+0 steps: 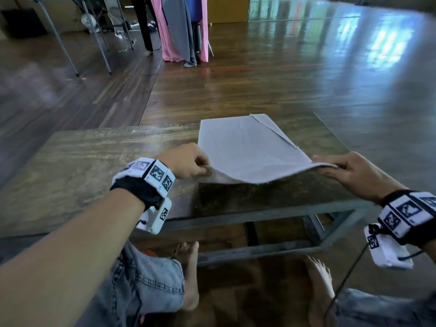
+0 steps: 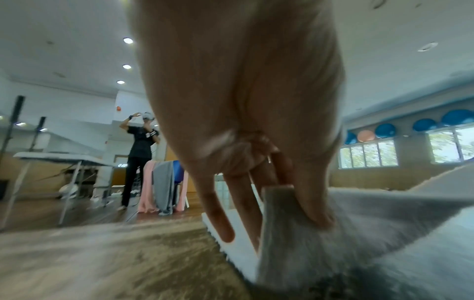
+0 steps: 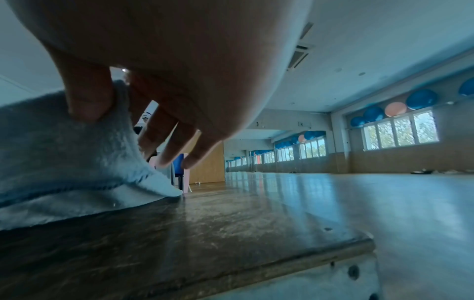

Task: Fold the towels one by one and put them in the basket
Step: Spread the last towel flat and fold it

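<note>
Towel (image 1: 247, 147), grey, lies on the wooden worktop (image 1: 94, 166), already doubled at least once, I judge, since a second layer shows along its far right edge. The left hand (image 1: 186, 161) and the right hand (image 1: 349, 171) each pinch a near corner between thumb and fingers, a closed grip, and lift it. Another fold and the trip to the basket remain. No basket or other towels for folding are in view; the left wrist picture is blurred.
</note>
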Motion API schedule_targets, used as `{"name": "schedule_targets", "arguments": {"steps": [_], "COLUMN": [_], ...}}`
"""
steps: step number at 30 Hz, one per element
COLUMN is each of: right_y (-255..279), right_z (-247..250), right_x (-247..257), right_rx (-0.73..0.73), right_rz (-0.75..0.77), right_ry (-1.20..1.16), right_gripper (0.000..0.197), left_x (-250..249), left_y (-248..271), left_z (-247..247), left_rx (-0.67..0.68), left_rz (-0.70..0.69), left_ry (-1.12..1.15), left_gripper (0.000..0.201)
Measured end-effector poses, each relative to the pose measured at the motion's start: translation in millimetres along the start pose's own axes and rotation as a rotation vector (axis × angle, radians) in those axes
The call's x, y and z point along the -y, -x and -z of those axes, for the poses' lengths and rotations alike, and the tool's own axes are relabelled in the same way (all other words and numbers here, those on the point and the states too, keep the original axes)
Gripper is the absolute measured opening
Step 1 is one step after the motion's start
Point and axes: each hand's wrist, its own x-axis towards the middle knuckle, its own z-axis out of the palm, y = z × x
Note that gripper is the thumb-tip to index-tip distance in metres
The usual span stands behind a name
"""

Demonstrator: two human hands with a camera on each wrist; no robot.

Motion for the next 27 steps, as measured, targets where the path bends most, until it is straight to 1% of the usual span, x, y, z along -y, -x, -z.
{"name": "schedule_targets", "arguments": {"steps": [2, 5, 6, 8, 9, 11, 12, 13, 14, 15, 17, 18, 19, 21, 23, 25, 27], "right_y": [15, 31, 35, 41, 44, 44, 43, 41, 36, 29, 9, -2, -16, -44, -74, -104, -132], "right_z": [5, 1, -2, -10, -14, -19, -21, -23, -24, -24, -25, -26, -27, -31, -39, -50, -61], "right_x": [4, 5, 6, 7, 10, 14, 17, 20, 23, 24, 25, 25, 23, 19, 13, 6, 0], "right_rx": [0.125, 0.348, 0.420, 0.564, 0.638, 0.770, 0.819, 0.848, 0.843, 0.803, 0.661, 0.571, 0.480, 0.329, 0.224, 0.169, 0.183], "right_rz": [-0.056, -0.102, -0.102, -0.131, -0.150, -0.176, -0.188, -0.191, -0.179, -0.154, -0.095, -0.071, -0.053, -0.051, -0.075, -0.098, -0.128], "right_ry": [0.043, 0.147, 0.159, 0.142, 0.130, 0.112, 0.094, 0.071, 0.048, 0.035, 0.033, 0.046, 0.067, 0.090, 0.101, 0.147, 0.241], "right_gripper": [0.014, 0.020, 0.023, 0.021, 0.019, 0.019, 0.018, 0.015, 0.015, 0.019, 0.021, 0.020, 0.021, 0.019, 0.013, 0.018, 0.029], "left_x": [-14, -32, -37, -45, -47, -48, -49, -50, -50, -52, -54, -55, -54, -50, -43, -33, -25], "left_y": [10, 20, 22, 25, 25, 24, 22, 18, 13, 5, -13, -25, -37, -60, -85, -109, -129], "left_z": [1, -5, -9, -19, -24, -34, -36, -36, -36, -34, -32, -31, -30, -29, -29, -32, -36], "left_rx": [0.143, 0.373, 0.463, 0.632, 0.709, 0.837, 0.849, 0.801, 0.696, 0.557, 0.276, 0.164, 0.082, 0.006, -0.022, -0.058, -0.097], "left_rz": [0.019, 0.060, 0.086, 0.126, 0.147, 0.178, 0.170, 0.140, 0.096, 0.054, -0.007, -0.028, -0.035, -0.020, 0.012, 0.042, 0.091], "left_ry": [-0.056, -0.109, -0.127, -0.186, -0.193, -0.112, -0.045, 0.024, 0.086, 0.134, 0.169, 0.161, 0.152, 0.144, 0.101, 0.043, 0.014], "left_gripper": [0.012, 0.009, 0.008, 0.007, 0.007, 0.018, 0.023, 0.025, 0.024, 0.021, 0.017, 0.016, 0.014, 0.014, 0.021, 0.030, 0.036]}}
